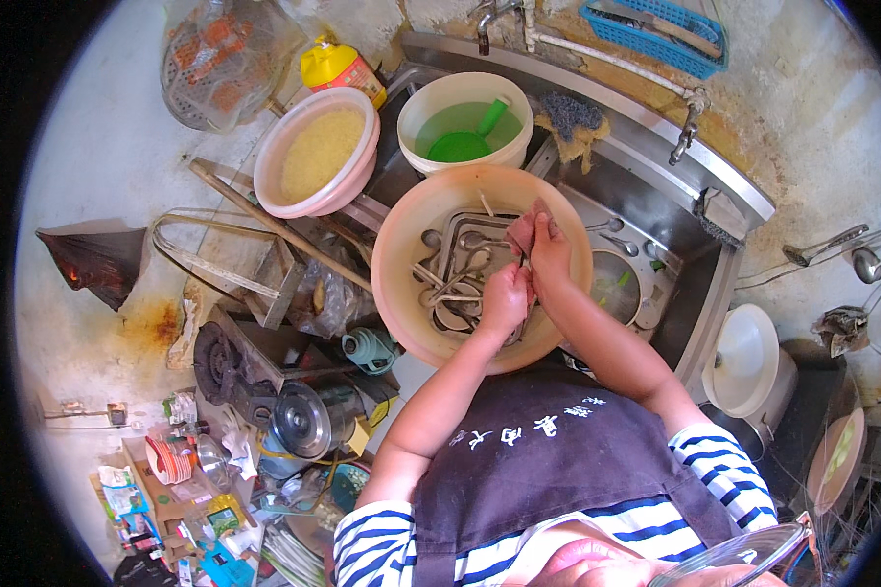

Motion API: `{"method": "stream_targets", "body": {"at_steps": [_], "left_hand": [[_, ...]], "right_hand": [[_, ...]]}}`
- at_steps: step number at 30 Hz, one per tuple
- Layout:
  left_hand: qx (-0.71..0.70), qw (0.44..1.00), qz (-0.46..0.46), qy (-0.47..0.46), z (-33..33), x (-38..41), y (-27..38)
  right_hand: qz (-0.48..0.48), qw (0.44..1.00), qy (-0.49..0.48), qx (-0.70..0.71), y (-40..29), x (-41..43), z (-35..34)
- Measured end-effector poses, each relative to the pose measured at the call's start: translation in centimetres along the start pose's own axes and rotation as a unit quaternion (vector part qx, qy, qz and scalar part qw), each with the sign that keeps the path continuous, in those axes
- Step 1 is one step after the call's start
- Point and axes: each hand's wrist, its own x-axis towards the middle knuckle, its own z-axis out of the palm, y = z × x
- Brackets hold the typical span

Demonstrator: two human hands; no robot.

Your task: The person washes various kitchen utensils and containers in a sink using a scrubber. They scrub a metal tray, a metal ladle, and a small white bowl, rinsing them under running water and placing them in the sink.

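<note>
Both hands are over a large beige plastic basin (393, 242). In my right hand (550, 257) a wet pinkish cloth (523, 229) is pinched around a thin utensil that is mostly hidden. My left hand (506, 297) is closed on that same utensil just below the cloth, close against my right hand. Metal spoons (473, 239) and other long-handled cutlery lie jumbled in the basin, beside a rectangular metal tray (451, 231) that leans inside it.
Behind the basin stands a cream bucket (409, 132) of water with a green dipper (461, 147). A pink bowl (264, 176) of yellowish grains sits left. The steel sink (675, 293) at right holds spoons and a round pan (620, 275). Taps (686, 139) jut from the wall.
</note>
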Motion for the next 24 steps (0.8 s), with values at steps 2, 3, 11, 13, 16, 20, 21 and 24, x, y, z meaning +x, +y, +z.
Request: {"method": "stream_targets", "body": {"at_steps": [2, 3, 11, 13, 16, 20, 21, 24], "left_hand": [[0.103, 0.994, 0.011, 0.032, -0.5, 0.2, -0.2], [0.12, 0.983, 0.073, 0.115, -0.6, 0.4, -0.1], [0.267, 0.917, 0.215, 0.202, -5.1, 5.2, 2.3], [0.252, 0.908, 0.165, 0.29, -6.2, 5.9, 2.8], [0.315, 0.903, 0.186, 0.224, -5.1, 5.6, 0.7], [0.32, 0.899, 0.243, 0.172, -3.2, 4.4, 1.8], [0.309, 0.9, 0.233, 0.204, -3.9, 4.8, 1.5], [0.36, 0.881, 0.246, 0.186, -4.1, 5.1, 1.6]], "right_hand": [[0.066, 0.997, 0.007, 0.044, 0.6, -0.7, 0.0], [0.064, 0.996, -0.004, 0.055, 0.6, -0.9, 0.1], [0.033, 0.975, -0.18, -0.129, 0.3, -2.5, -0.3], [0.055, 0.963, -0.203, -0.167, -0.6, -3.1, -0.1], [0.094, 0.957, -0.163, -0.22, 0.0, -1.7, -0.3], [0.139, 0.956, -0.148, -0.212, 1.8, 1.1, -2.5], [0.161, 0.952, -0.175, -0.193, 1.4, 0.5, -2.3], [0.191, 0.947, -0.203, -0.161, 0.2, -0.4, -2.0]]}}
